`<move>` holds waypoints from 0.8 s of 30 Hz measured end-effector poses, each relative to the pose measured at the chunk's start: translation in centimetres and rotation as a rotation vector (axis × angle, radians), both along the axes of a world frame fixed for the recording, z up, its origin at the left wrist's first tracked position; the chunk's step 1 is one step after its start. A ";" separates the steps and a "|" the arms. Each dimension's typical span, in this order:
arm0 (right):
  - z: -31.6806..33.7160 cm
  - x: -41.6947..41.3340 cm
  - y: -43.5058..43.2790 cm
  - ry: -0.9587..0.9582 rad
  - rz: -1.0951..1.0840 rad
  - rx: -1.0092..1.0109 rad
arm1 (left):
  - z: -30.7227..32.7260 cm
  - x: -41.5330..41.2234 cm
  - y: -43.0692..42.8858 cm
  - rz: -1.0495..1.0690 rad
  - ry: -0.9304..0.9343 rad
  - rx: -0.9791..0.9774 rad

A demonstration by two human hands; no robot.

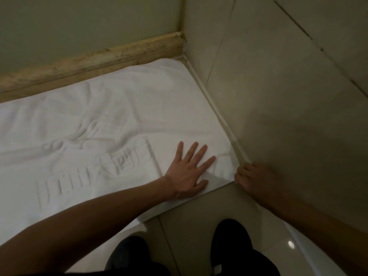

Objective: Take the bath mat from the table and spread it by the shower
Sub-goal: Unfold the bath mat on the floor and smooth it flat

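The white bath mat [103, 120] lies spread flat on the floor, with raised lettering near its front edge and some creases in the middle. Its far edge runs along a worn stone threshold [95, 60] and its right edge along a wall. My left hand [189, 172] presses flat on the mat's near right part, fingers straight and spread. My right hand [253, 178] is at the mat's near right corner, fingers curled at the corner's edge by the wall; its grip is hard to make out in the shadow.
A tiled wall [288, 86] rises on the right and meets the threshold in the far corner. Glossy floor tiles [199, 212] lie in front of the mat. My two dark shoes [231, 242] stand at the bottom of the view.
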State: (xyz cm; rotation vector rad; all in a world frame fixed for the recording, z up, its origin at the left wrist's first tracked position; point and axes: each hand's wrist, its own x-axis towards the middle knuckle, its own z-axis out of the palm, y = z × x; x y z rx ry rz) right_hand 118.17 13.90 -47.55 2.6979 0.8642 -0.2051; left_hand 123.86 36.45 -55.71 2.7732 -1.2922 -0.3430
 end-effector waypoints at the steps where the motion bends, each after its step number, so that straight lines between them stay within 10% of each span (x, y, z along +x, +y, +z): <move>1: 0.0 -0.1 0.3 -0.007 -0.023 0.027 | 0.0 0.0 -0.1 0.005 -0.003 0.002; 24: -3.9 0.7 2.9 0.307 -0.185 0.060 | 1.1 -1.0 0.6 0.159 0.041 0.024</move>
